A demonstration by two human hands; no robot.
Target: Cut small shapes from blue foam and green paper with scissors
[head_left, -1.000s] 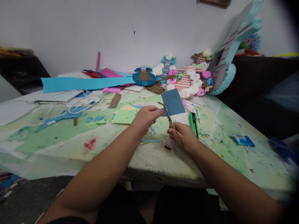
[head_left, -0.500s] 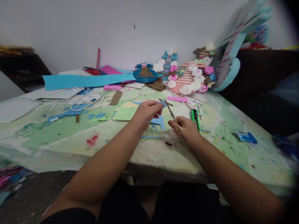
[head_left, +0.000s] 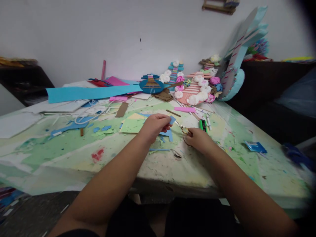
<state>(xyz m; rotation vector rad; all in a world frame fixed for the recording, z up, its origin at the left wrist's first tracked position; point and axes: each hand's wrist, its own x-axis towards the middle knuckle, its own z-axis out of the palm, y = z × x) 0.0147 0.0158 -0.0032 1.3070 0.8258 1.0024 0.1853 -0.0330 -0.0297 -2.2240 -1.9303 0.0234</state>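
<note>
The right hand (head_left: 197, 140), nearest me on the right, is curled around the handles of the scissors (head_left: 182, 126), thumb and fingers pressed in on them; I can't tell from here how far the blades are parted. They look like light, rigid, slick metal, so I'd trust the handle loops and keep clear of the points. Just beyond and to the left, the left hand (head_left: 156, 126) pinches a small blue piece (head_left: 172, 119) between thumb and fingers, most of it showing past the fingertips, above the table, with the scissor tips right at its edge; whether they touch, I can't make out. I judge the piece nearly weightless, thin and fairly stiff, though easily creased, so I'd take it lightly by the left edge and leave the right one free. Farther off lie a brown strip (head_left: 173, 113) and, past it, a pink strip (head_left: 185, 109), both flat; I'd expect each to be light and bendable, best lifted at one end.
</note>
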